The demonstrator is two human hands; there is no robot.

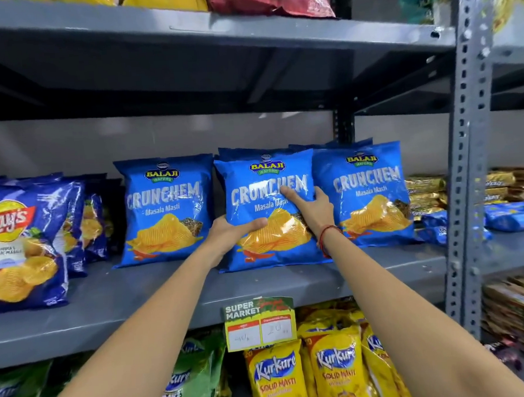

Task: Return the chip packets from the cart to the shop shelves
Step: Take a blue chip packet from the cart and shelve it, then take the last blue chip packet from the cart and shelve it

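A blue Crunchem chip packet (pixel 262 180) stands upright in the middle of the grey shelf (pixel 137 295). My left hand (pixel 230 234) grips its lower left side, thumb across the front. My right hand (pixel 312 206) holds its right edge, index finger pressed on the front. Two matching Crunchem packets stand beside it, one to the left (pixel 166 210) and one to the right (pixel 374 191), with more blue packets behind. The cart is out of view.
Blue Lay's packets (pixel 21 243) fill the shelf's left end. Yellow Kurkure packets (pixel 335 371) and green ones (pixel 192 383) sit on the shelf below, under a price tag (pixel 259 322). A perforated grey upright (pixel 469 155) stands at the right, with gold and blue wrapped snacks (pixel 512 201) beyond.
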